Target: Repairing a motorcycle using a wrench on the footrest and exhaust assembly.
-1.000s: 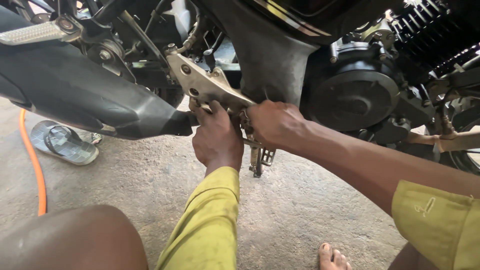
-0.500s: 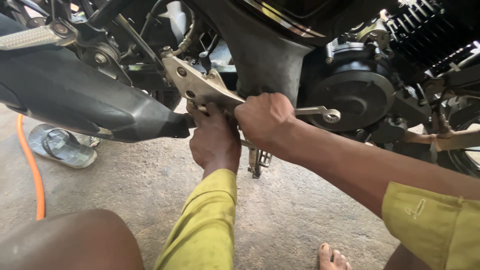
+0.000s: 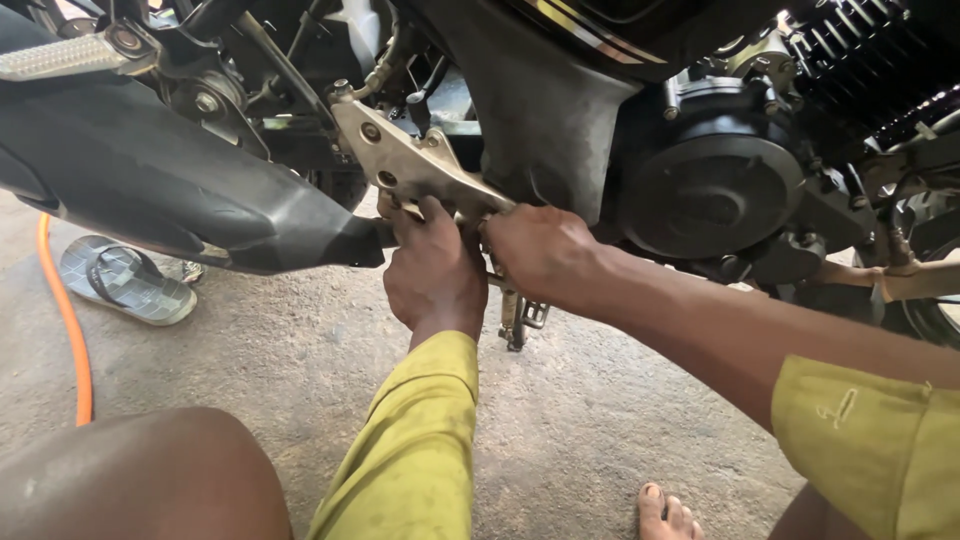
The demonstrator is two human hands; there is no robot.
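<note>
Gripping under the silver bracket [image 3: 420, 170] low on the motorbike, my left hand [image 3: 432, 268] and right hand [image 3: 540, 252] were both clenched at its lower end; the bracket sat bolted on, so the work looked unfinished, with whatever they held hidden.

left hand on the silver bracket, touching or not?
Touching. The head view shows the left hand with its fingertips pressed on the lower edge of the silver bracket, no gap visible. The right hand is closed right beside it.

Yellow-green sleeves [image 3: 420, 440], bare foot [image 3: 668, 512]
</note>
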